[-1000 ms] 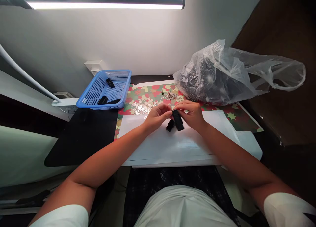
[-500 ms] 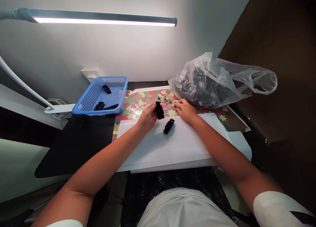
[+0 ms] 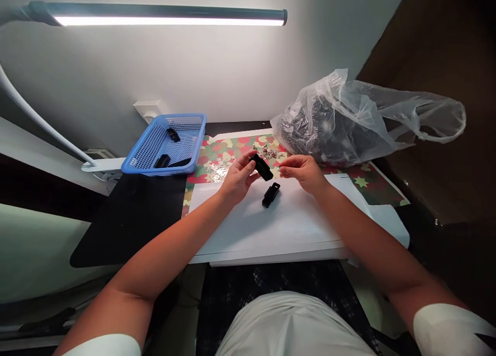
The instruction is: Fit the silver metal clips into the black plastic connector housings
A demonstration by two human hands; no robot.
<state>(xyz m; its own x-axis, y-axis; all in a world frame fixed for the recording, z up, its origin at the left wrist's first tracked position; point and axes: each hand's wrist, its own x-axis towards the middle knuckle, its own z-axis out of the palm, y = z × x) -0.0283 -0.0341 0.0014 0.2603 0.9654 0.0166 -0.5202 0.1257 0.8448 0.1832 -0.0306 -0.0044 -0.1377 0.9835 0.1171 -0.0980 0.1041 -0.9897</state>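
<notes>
My left hand (image 3: 239, 179) grips a black plastic part (image 3: 262, 167) between thumb and fingers, tilted above the white paper (image 3: 240, 232). To its right my right hand (image 3: 304, 173) is closed in a pinch, apart from that part; whatever lies between the fingertips is too small to name. A second black plastic part (image 3: 271, 195), with a loop at one end, lies on the paper just below both hands. Behind the hands a pile of small shiny metal pieces (image 3: 269, 152) rests on the patterned sheet, and flat silvery pieces (image 3: 217, 171) are spread left of it.
A blue basket (image 3: 134, 157) with several black parts inside stands at the back left. A clear plastic bag (image 3: 329, 121) full of dark items fills the back right. A lit tube lamp (image 3: 170, 15) hangs above. The black table (image 3: 112, 221) shows at left.
My right hand has lifted away from the metal pile, its fingers now pinched near the held part. My left hand has turned the black part. The view has shifted slightly.
</notes>
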